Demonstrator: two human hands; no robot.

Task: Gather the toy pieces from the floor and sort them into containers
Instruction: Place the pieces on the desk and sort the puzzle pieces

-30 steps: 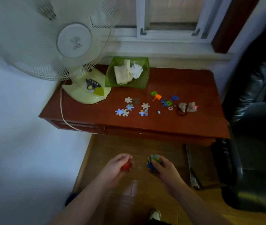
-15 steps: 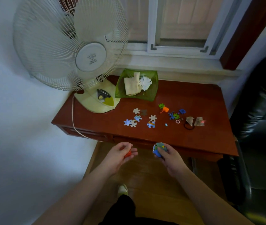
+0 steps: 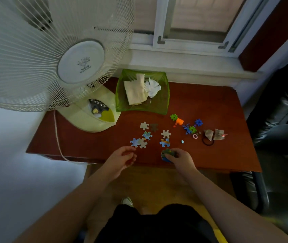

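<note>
A reddish-brown tabletop [image 3: 90, 142] is seen from above, with both hands held over its near edge. The right hand [image 3: 181, 159] is curled around a small bunch of toy pieces [image 3: 166, 154], blue and green in colour, which is gripped at the fingertips just above the tabletop. The left hand [image 3: 121, 159] is held with the fingers loosely bent towards the palm; a trace of red is glimpsed under them, but whether anything is gripped there cannot be told.

Loose jigsaw pieces [image 3: 146, 135] are scattered on the tabletop just beyond the hands, some showing a blue printed face and others a plain pale back. One blue and orange jigsaw piece [image 3: 164, 142] lies just beyond the right hand. Further right, a cluster of plastic interlocking pieces [image 3: 189, 128] in green, orange and blue is seen, with a small pink ring [image 3: 195, 136] beside it. A black hair tie [image 3: 208, 142] and two small crumpled packets [image 3: 214, 134] lie to the right of that cluster.

A green plastic basket [image 3: 164, 102] is set at the back of the tabletop, holding folded beige cloth [image 3: 136, 91] and crumpled white tissue [image 3: 153, 86]. A pale table fan [image 3: 81, 62] stands at the left, its base touching the basket's corner. A black leather chair [image 3: 280, 123] is seen at the right.
</note>
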